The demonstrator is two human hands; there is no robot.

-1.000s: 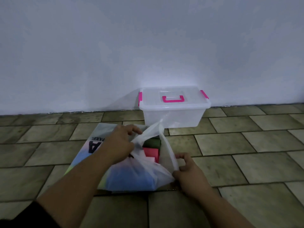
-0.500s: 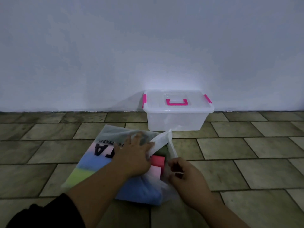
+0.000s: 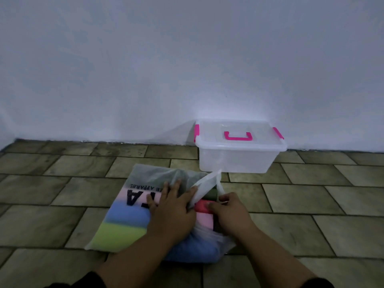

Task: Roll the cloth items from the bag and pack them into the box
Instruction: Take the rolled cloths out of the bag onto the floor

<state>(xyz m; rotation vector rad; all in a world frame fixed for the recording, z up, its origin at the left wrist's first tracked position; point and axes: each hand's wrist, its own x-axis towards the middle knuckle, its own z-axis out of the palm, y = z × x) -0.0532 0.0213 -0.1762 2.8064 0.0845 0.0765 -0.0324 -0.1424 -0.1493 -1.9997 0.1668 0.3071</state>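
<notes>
Tiled floor (image 3: 311,204): bag (image 3: 133,217) under flat left hand (image 3: 172,213), right hand (image 3: 230,215) pinching its opening.

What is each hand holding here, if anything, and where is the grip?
Left hand presses flat on the plastic bag, no grip. Right hand pinches the folded red cloth at its end in the bag's mouth.

A translucent white plastic bag (image 3: 133,225) lies on the brown tiled floor (image 3: 62,194), near its front edge. Folded cloth items (image 3: 204,213) sit inside the bag at its right end. Behind the bag and to its right, a clear lidded plastic box with pink handle and clips (image 3: 239,150) stands against the pale wall (image 3: 145,69), apart from the bag.
</notes>
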